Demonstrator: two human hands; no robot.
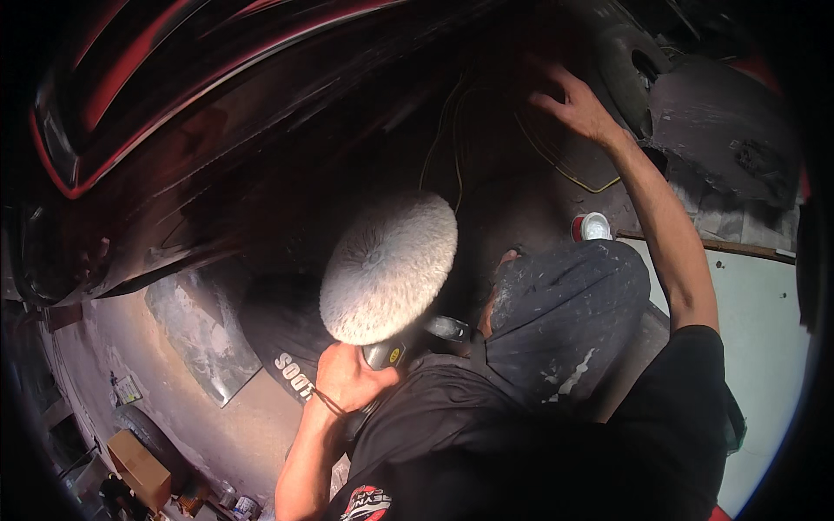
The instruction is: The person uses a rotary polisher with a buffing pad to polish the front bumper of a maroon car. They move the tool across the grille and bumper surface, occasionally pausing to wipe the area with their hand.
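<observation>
My left hand (pixel 347 379) is closed around the body of a polisher (pixel 382 354), low and in front of my torso. Its round, whitish wool pad (pixel 389 267) faces up and hides part of the tool. My right hand (pixel 569 106) reaches far forward on a stretched arm, apart from the polisher. Its fingers are spread, partly in shadow, and nothing shows in them. The glossy dark car body (pixel 287 113), with red reflections, fills the far left and lies beyond the pad.
A thin yellowish cord (pixel 565 171) loops over the dark floor below my right hand. A red and white tub (pixel 594 227) stands by my right knee. A tire (pixel 624 74) lies at the far right. A cardboard box (pixel 139 469) sits at the lower left, near a white panel (pixel 756 321) across to the right.
</observation>
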